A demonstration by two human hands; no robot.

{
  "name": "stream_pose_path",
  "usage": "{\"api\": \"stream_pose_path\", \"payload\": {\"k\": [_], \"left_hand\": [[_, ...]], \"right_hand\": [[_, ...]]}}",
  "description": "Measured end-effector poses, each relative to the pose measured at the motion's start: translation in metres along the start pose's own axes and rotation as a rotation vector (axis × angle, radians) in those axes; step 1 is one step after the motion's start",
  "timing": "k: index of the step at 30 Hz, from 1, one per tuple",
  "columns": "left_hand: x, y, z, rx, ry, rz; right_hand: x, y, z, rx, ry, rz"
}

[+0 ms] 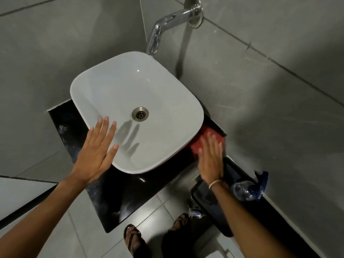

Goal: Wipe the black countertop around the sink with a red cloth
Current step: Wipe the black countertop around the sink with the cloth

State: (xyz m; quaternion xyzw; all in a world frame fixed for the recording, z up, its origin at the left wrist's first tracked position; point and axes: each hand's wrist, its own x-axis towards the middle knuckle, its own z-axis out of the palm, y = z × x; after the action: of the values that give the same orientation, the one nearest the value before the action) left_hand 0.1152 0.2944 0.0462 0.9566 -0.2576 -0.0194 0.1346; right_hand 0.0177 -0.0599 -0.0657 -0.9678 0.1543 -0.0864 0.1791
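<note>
Right hand (211, 161) pressed flat, fingers (214, 144) spread, on the red cloth (205, 135) just ahead; left hand (96, 151) hovered open, farther off.

A black, glossy counter (119, 194) is seen set into grey tiled walls, its dark surface marked with faint pale veining and a dull sheen near the front edge. A white, rounded-rectangular sink (130, 94) is seated on top of it, turned at an angle, with a round metal drain (140, 113) in its basin; most of the counter is covered by it, so only strips are left visible at the left, front and right. A red cloth (202, 141) is found crumpled on the narrow right strip, just beside the sink's rim and close to the wall, partly blurred.
</note>
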Motion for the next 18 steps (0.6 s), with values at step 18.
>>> {"api": "stream_pose_path", "payload": {"k": [18], "left_hand": [[-0.010, -0.002, -0.007, -0.435, 0.106, -0.056]], "right_hand": [[-0.192, -0.206, 0.053, 0.319, -0.101, -0.138]]}}
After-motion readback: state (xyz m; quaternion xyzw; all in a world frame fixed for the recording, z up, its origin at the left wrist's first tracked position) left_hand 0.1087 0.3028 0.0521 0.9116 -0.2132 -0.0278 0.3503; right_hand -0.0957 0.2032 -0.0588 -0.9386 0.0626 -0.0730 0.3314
